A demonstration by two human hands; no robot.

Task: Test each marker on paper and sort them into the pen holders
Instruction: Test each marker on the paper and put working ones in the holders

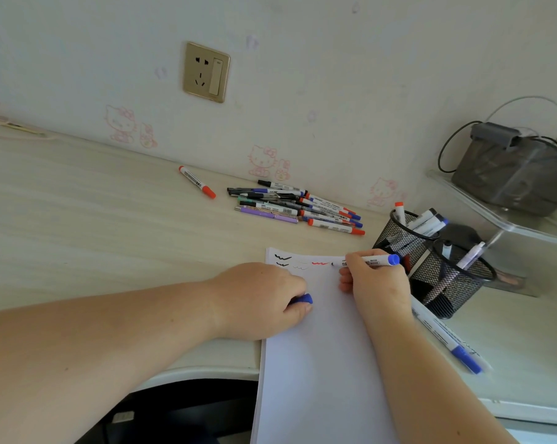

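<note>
My right hand (371,280) grips an uncapped blue marker (375,261), its tip touching the top of the white paper (318,363) beside black, faint and red test squiggles (302,262). My left hand (261,299) rests on the paper's left edge and holds the blue cap (302,299) in its fingers. Two black mesh pen holders stand at the right: the far one (399,237) holds several markers, the near one (450,283) holds a few pens. A pile of markers and pens (298,206) lies by the wall.
A single red marker (197,182) lies apart to the left of the pile. A blue marker (447,339) lies on the desk right of my right forearm. A clear box (508,232) carries a grey device with cables at the far right. The desk edge runs beneath my forearms.
</note>
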